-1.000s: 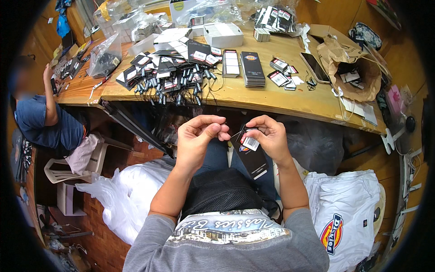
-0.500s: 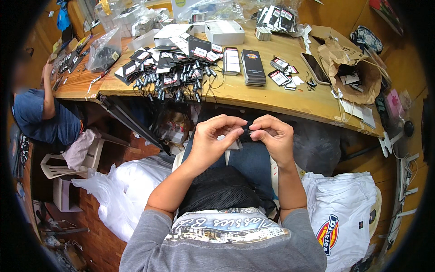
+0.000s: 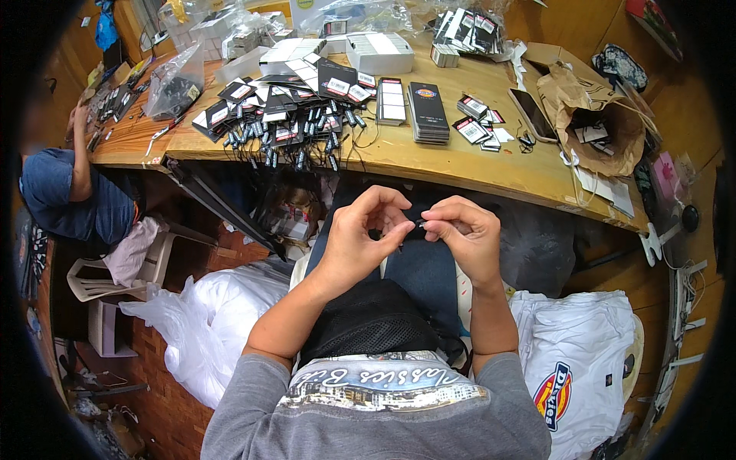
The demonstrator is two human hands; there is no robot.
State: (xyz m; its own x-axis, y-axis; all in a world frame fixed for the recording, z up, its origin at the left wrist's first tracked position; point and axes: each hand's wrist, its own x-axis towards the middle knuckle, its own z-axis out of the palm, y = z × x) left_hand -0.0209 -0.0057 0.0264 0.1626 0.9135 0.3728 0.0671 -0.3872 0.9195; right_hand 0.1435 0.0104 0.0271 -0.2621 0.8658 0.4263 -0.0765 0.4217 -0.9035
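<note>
Above my lap, my left hand (image 3: 366,234) and my right hand (image 3: 466,234) almost meet at the fingertips. A small dark piece (image 3: 419,222) with a pale bit shows between them, too small to name surely. My right thumb and forefinger pinch it. The left thumb also reaches it, while the left fingers curl in a loose ring. Beyond my hands, on the table, lies a heap of black hang tags (image 3: 280,107) with black cords and small grey plastic ends (image 3: 272,157) drooping over the front edge.
Card stacks (image 3: 392,103), a black tag stack (image 3: 428,115), small labels (image 3: 477,130), a phone (image 3: 533,115) and a paper bag (image 3: 606,123) line the wooden table (image 3: 353,157). White shirts (image 3: 575,345) lie right, a white plastic bag (image 3: 218,330) left. Another person (image 3: 77,195) works far left.
Both hands stay close together over my lap. The left fingers have lifted and spread slightly from the thumb; the right fingertips have shifted slightly. The other person's arm has moved a little.
</note>
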